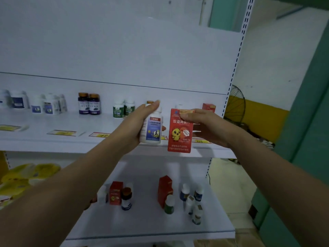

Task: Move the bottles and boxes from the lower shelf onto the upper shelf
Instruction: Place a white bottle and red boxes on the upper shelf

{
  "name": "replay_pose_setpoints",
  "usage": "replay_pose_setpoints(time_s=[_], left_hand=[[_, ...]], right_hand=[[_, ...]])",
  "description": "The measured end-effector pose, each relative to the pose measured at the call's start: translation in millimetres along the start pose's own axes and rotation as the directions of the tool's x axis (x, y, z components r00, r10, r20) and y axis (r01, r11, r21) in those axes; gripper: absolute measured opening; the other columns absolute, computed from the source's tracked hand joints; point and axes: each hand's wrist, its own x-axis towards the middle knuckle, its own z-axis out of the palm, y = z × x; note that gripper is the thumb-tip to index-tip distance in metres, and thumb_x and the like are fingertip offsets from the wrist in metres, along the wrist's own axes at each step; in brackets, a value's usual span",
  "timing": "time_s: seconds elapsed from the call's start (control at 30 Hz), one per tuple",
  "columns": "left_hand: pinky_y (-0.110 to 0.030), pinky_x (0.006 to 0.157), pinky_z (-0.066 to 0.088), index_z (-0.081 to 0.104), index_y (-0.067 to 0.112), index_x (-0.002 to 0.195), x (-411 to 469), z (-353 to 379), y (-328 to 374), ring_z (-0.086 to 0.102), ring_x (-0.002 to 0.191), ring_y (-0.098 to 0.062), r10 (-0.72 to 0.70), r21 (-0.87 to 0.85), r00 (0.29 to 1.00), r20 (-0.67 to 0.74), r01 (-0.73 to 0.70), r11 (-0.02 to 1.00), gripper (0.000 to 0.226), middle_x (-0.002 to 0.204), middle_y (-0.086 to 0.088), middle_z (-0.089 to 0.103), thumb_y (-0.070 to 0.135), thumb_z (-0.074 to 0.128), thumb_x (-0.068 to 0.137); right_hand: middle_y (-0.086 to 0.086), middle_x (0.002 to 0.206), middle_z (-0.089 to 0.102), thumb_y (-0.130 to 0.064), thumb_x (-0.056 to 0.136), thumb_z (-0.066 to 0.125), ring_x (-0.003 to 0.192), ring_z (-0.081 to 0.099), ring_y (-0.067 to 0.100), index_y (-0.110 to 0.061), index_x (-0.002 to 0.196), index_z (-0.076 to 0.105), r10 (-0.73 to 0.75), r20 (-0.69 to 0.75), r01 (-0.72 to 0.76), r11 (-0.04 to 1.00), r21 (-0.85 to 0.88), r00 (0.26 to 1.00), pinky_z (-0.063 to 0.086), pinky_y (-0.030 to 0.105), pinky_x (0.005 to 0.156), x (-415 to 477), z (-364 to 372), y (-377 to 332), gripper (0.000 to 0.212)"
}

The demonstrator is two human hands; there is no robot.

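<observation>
Your left forearm crosses the near-left part of the white lower shelf [151, 227] and half hides a white bottle [102, 194] there. Right of it stand a small red carton [116, 193], a dark-capped bottle [126, 198], a taller red carton [164, 189], a green-labelled bottle [169, 205] and a loose cluster of white bottles with blue labels [195, 202]. All are too blurred to read.

Higher up, your left hand [135, 123] wraps round an upright white plastic bottle with a blue label [151, 131]. One finger lies over its cap, and a fingertip shows at its right side.

Your right hand [208, 127] pinches a red cardboard box with a yellow chick picture [179, 132], thumb across its upper front and fingers behind. Both items hang in front of the white upper shelf's [53, 139] front edge, just beside each other.

On that shelf an orange cap [150, 102] peeks past your left fingertips, and another red box [209, 106] shows beyond your right hand. Further left stand green-labelled bottles [122, 108], purple bottles [89, 106] and blurred white bottles [35, 104].
</observation>
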Motion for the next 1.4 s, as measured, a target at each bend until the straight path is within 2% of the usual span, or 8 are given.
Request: replay_pose_setpoints(time_s=[0.17, 0.3, 0.47, 0.67, 0.8, 0.93, 1.17, 1.4], left_hand=[[-0.044, 0.085, 0.057, 0.049, 0.014, 0.133, 10, -2, 3, 0.069, 0.098, -0.03, 0.03, -0.003, 1.0, 0.003, -0.03, 1.0, 0.057, 0.112, -0.012, 0.07, 0.048, 0.055, 0.087], [-0.042, 0.081, 0.058, 0.05, 0.016, 0.128, 23, -1, 6, 0.072, 0.087, -0.021, 0.048, 0.011, 0.998, 0.027, -0.048, 0.999, 0.05, 0.104, -0.004, 0.072, 0.046, 0.054, 0.088], [-0.035, 0.074, 0.06, 0.054, 0.014, 0.117, 48, 9, 3, 0.072, 0.074, -0.015, 0.061, 0.034, 0.989, 0.132, -0.066, 0.997, 0.036, 0.092, -0.003, 0.072, 0.04, 0.051, 0.091], [-0.048, 0.092, 0.052, 0.053, 0.01, 0.124, 88, 37, -13, 0.067, 0.102, -0.033, -0.012, 0.061, 0.984, 0.176, 0.001, 0.998, 0.047, 0.112, -0.015, 0.068, 0.042, 0.053, 0.09], [-0.042, 0.087, 0.053, 0.058, 0.013, 0.108, 118, 65, -26, 0.067, 0.087, -0.025, -0.018, 0.066, 0.977, 0.214, 0.004, 0.998, 0.034, 0.096, -0.01, 0.069, 0.042, 0.053, 0.09], [-0.038, 0.089, 0.05, 0.059, 0.02, 0.091, 156, 99, -40, 0.063, 0.085, -0.02, -0.003, 0.083, 0.976, 0.217, -0.016, 0.996, 0.022, 0.083, -0.001, 0.065, 0.041, 0.051, 0.091], [-0.037, 0.091, 0.047, 0.055, 0.014, 0.113, 230, 151, -63, 0.062, 0.092, -0.02, -0.023, 0.149, 0.988, 0.153, 0.0, 0.989, 0.035, 0.091, -0.002, 0.065, 0.041, 0.05, 0.091], [-0.036, 0.09, 0.05, 0.057, 0.013, 0.119, 283, 186, -78, 0.062, 0.102, -0.023, -0.057, 0.126, 0.997, 0.048, 0.051, 0.991, 0.042, 0.102, -0.007, 0.066, 0.043, 0.054, 0.089]], right_hand=[[0.0, 0.09, 0.073, -0.036, 0.068, 0.067, 0.086, 0.07, 0.014, -0.013, 0.105, 0.06, -0.003, 0.003, 0.003, 1.0, -0.019, 1.0, 0.054, 0.024, 0.075, 1, -4, -11, 0.045], [0.0, 0.09, 0.073, -0.038, 0.067, 0.067, 0.09, 0.07, 0.017, -0.014, 0.101, 0.061, -0.002, -0.03, 0.001, 0.999, -0.039, 1.0, 0.053, 0.027, 0.08, 2, -9, -16, 0.041], [0.004, 0.103, 0.073, -0.035, 0.076, 0.066, 0.101, 0.068, 0.02, -0.009, 0.118, 0.059, 0.035, -0.086, -0.043, 0.995, -0.095, 0.996, 0.053, 0.028, 0.083, 0, -31, -20, 0.05], [0.007, 0.109, 0.072, -0.027, 0.084, 0.067, 0.104, 0.068, 0.019, -0.007, 0.12, 0.058, 0.125, -0.197, -0.154, 0.979, -0.134, 0.972, 0.054, 0.032, 0.089, 0, -83, -3, 0.043], [0.006, 0.105, 0.073, -0.026, 0.081, 0.069, 0.103, 0.068, 0.02, -0.01, 0.114, 0.059, 0.125, -0.256, -0.16, 0.98, -0.121, 0.958, 0.05, 0.038, 0.097, 10, -127, 15, 0.037], [0.006, 0.102, 0.073, -0.023, 0.08, 0.07, 0.098, 0.069, 0.02, -0.01, 0.118, 0.057, 0.103, -0.304, -0.146, 0.982, -0.123, 0.947, 0.052, 0.036, 0.093, 33, -176, 35, 0.042], [0.003, 0.1, 0.071, -0.023, 0.08, 0.07, 0.096, 0.068, 0.018, -0.018, 0.112, 0.057, 0.097, -0.254, -0.141, 0.977, -0.159, 0.962, 0.054, 0.032, 0.084, 92, -260, 77, 0.035], [-0.002, 0.099, 0.067, -0.005, 0.082, 0.067, 0.091, 0.066, 0.012, -0.017, 0.107, 0.058, 0.127, -0.123, -0.135, 0.989, -0.063, 0.984, 0.053, 0.023, 0.074, 149, -317, 119, 0.03]])
